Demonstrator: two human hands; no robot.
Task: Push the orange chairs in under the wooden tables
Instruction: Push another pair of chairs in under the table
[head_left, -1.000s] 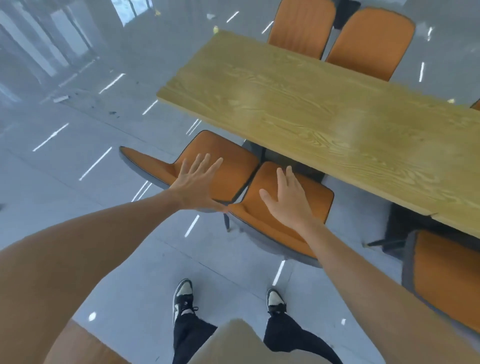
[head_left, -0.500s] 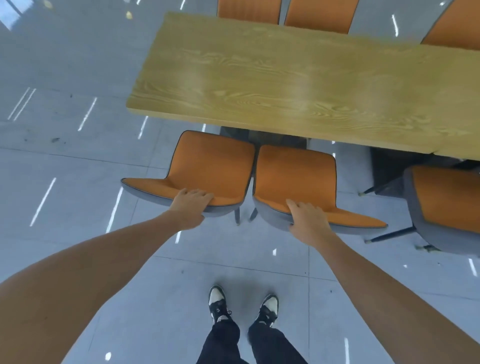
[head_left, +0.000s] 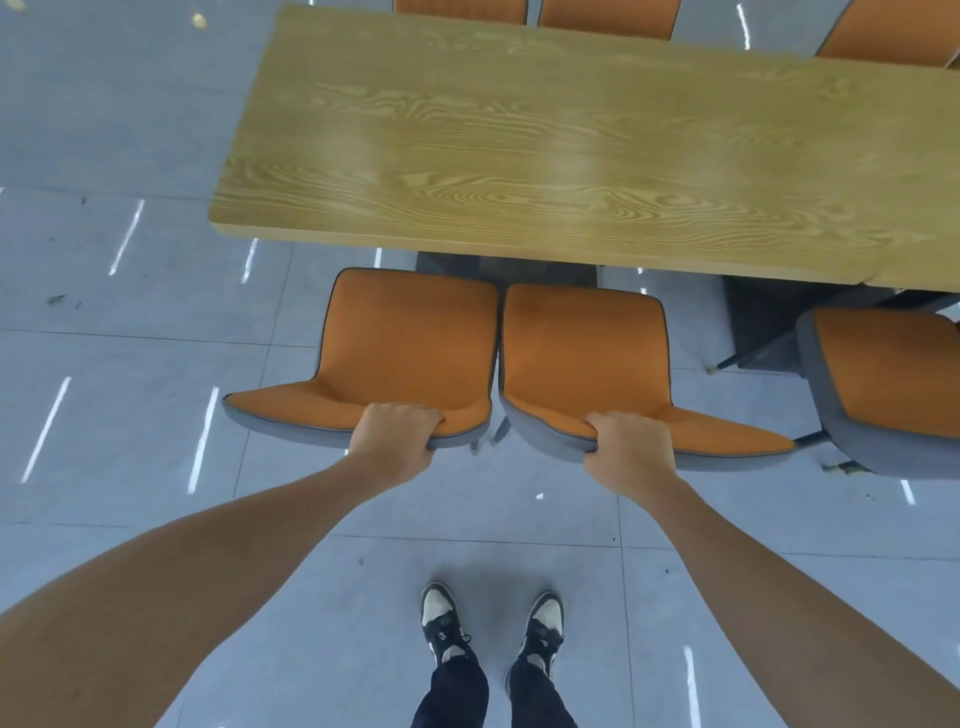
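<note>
I have both hands clamped on chair backs: my left hand (head_left: 393, 436) grips the top edge of the left orange chair (head_left: 410, 338), fingers (head_left: 415, 413) curled over the rim, and my right hand (head_left: 626, 449) grips the right orange chair (head_left: 582, 353) the same way. The two chairs stand side by side, almost touching, seats just short of the near edge of the wooden table (head_left: 545, 145), so neither is tucked under yet; a third orange chair (head_left: 893, 374) at the right also stands out. I judge the push itself is still to come. Half a second ago my fingers only rested on the backs; now they are clenched, and the chairs look squarer to the table.
</note>
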